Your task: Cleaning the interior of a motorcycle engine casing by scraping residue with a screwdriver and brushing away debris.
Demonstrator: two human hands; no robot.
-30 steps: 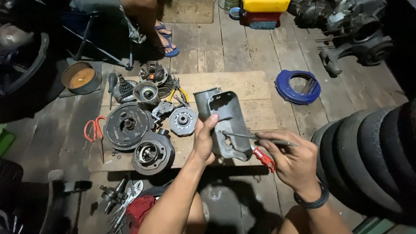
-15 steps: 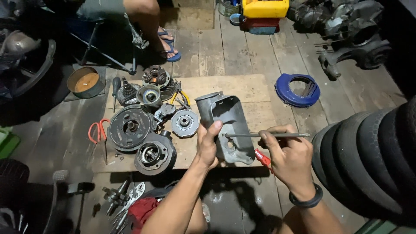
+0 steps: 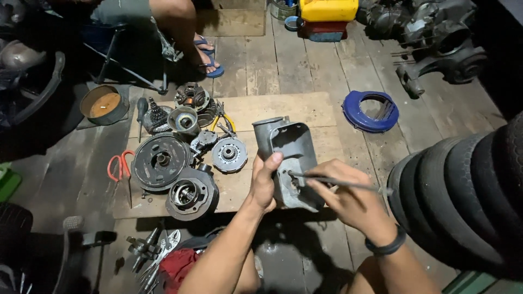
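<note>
Near the front edge of the plywood board [image 3: 283,109] on the plank floor, the left hand [image 3: 264,182] holds a grey metal housing [image 3: 291,158], thumb laid on its left flank and fingers wrapped behind it, closed on the casting. The right hand [image 3: 348,198] pinches a thin metal rod tool [image 3: 332,181], fingers closed round the shaft, its tip set into the housing's lower recess. Judging by its look, the housing is a stiff, fairly heavy cast part, likely greasy and slippery; its flanks give the surest hold, the thin lip less so. The rod looks light and rigid.

Left of the hands on the board lie a round engine cover [image 3: 192,194], a dark brake drum plate [image 3: 159,161] and a small toothed clutch disc [image 3: 229,154], with red-handled scissors [image 3: 120,166] at the board's left edge. Stacked tyres [image 3: 463,190] stand at the right.

Farther off, a blue round fan shroud [image 3: 370,111] lies on the floor beyond the board's right corner, a rusty round tin [image 3: 103,104] off its left corner. At the far end stands a yellow rectangular jerrycan [image 3: 328,9] on a red box [image 3: 327,28]; any labels are too small to tell. Another person's foot in a blue sandal [image 3: 207,60] rests nearby.
</note>
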